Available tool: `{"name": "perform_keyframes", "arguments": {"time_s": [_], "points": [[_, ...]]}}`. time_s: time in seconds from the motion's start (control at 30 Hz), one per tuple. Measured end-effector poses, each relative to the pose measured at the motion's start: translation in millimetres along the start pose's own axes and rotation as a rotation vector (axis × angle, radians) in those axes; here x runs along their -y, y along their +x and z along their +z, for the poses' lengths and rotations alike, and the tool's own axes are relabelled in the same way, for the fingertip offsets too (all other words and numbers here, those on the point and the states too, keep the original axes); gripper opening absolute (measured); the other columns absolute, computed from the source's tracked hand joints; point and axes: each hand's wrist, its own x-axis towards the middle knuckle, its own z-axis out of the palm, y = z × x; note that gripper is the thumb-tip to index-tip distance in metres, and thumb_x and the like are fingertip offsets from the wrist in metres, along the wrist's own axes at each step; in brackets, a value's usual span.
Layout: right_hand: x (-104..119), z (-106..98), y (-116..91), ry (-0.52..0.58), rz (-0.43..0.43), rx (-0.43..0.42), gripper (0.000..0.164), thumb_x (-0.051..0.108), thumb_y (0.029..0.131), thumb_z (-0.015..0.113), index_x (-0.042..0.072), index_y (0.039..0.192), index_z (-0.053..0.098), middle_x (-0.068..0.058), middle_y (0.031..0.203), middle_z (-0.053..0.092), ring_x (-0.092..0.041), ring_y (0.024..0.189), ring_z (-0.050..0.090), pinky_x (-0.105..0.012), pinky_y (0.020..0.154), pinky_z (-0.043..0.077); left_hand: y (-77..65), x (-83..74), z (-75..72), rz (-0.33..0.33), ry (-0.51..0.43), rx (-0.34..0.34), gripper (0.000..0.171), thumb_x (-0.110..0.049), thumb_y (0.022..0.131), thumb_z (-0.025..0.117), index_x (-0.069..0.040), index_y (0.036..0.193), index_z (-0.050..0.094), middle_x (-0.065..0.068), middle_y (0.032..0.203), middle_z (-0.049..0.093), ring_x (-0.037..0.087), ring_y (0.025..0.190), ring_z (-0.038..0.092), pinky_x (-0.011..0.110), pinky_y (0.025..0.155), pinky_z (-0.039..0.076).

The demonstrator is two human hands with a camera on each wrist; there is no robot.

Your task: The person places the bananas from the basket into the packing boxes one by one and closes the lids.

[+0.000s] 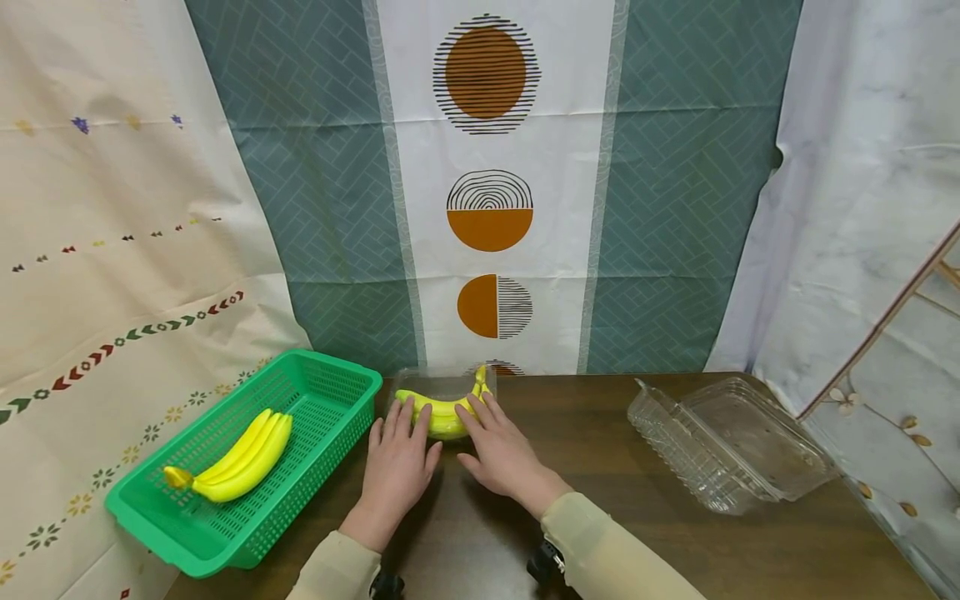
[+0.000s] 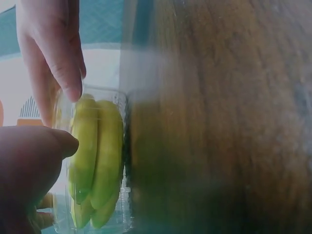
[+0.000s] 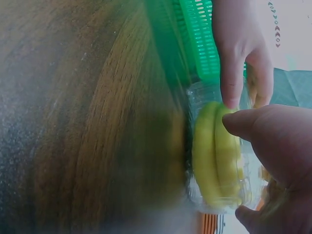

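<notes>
Beige sleeves (image 1: 622, 550) nearest the camera, each with a black wrist device (image 1: 543, 562); left hand (image 1: 397, 467) and right hand (image 1: 502, 450) slightly apart from each other, fingers spread and fairly straight, laid over a yellow banana bunch (image 1: 442, 409); bunch sits crosswise in a clear plastic container (image 1: 442, 381) at the back edge of the bench (image 1: 570, 475), stem end up at right; cannot tell whether fingertips press fruit or plastic; green slotted basket (image 1: 322, 396) to the left, second banana bunch (image 1: 243, 467) inside, stem toward near left; hinged clear clamshell (image 1: 757, 433) lies open at right, well apart; patterned curtain (image 1: 330, 183) behind.
</notes>
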Motion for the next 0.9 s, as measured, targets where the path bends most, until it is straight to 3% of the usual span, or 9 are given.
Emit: {"name": "perform_keyframes", "arguments": {"time_s": [0.4, 0.9], "points": [[-3.9, 16.0, 14.0, -0.031, -0.013, -0.027, 0.082, 0.038, 0.105, 0.077, 0.01, 0.172, 0.04, -0.018, 0.179, 0.029, -0.04, 0.167, 0.02, -0.05, 0.131, 0.03, 5.4, 7.5, 7.3, 0.0, 0.021, 0.009, 0.071, -0.034, 0.101, 0.083, -0.005, 0.16, 0.056, 0.031, 0.166, 0.045, 0.052, 0.157, 0.038, 0.072, 0.119, 0.038], [3.9, 9.1, 23.2, -0.05, 0.006, 0.007, 0.083, 0.036, 0.103, 0.081, 0.009, 0.171, 0.04, -0.019, 0.178, 0.031, -0.042, 0.166, 0.023, -0.049, 0.13, 0.032, 13.0, 13.8, 7.9, -0.031, 0.013, 0.058, 0.073, -0.032, 0.1, 0.083, -0.004, 0.161, 0.054, 0.031, 0.169, 0.041, 0.052, 0.159, 0.034, 0.073, 0.119, 0.038]]}}
